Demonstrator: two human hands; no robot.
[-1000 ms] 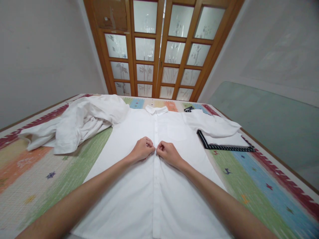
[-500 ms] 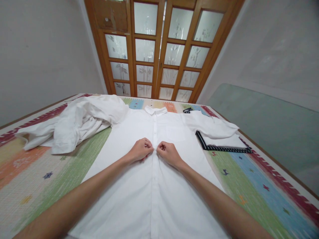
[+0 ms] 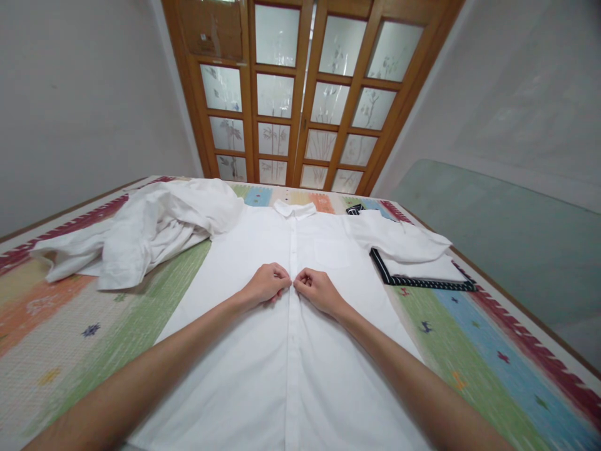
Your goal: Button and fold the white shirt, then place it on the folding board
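Note:
A white short-sleeved shirt lies spread out, front side up, with its collar at the far end and the button placket running down its middle. My left hand pinches the placket from the left side, about halfway up. From the right, my right hand pinches the same spot, its fingertips almost touching those of the left. The button between the fingertips is too small and covered to make out. Other small buttons show along the placket.
Crumpled white clothing lies left of the shirt. A folded white garment on black patterned cloth lies partly beneath the right sleeve. A striped, colourful cover lies underneath. Wooden glazed doors stand beyond, with walls on both sides.
My hands stay at the same place on the placket, and their fingertips have come slightly closer together. The view has shifted very slightly.

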